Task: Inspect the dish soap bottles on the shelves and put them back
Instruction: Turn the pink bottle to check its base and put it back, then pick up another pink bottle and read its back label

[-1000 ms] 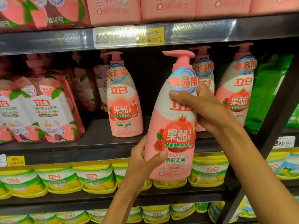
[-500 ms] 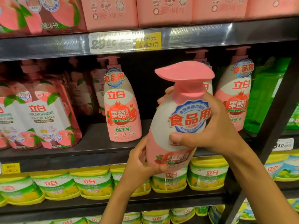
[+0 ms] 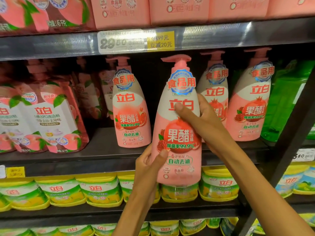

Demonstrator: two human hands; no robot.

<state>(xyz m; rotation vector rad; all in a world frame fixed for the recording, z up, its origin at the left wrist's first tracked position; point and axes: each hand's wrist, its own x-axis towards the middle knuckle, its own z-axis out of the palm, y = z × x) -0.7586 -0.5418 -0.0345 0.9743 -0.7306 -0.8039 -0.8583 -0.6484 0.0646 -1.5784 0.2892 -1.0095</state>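
Store shelves (image 3: 119,160) wait behind while both hands, left hand (image 3: 150,165) and right hand (image 3: 202,120), grip the pink bottle (image 3: 179,133) mid-frame, not yet put back.

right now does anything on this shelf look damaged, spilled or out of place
Nothing stands out. The held pink bottle looks intact, gripped by the left hand low and the right hand higher. The shelved bottles stand upright, with no spill on the shelf.

Open shelf board (image 3: 105,147) lies between the standing pink bottle (image 3: 131,106) on its left and two more pink bottles (image 3: 216,92) on its right, with the upper shelf edge (image 3: 51,46) overhead.
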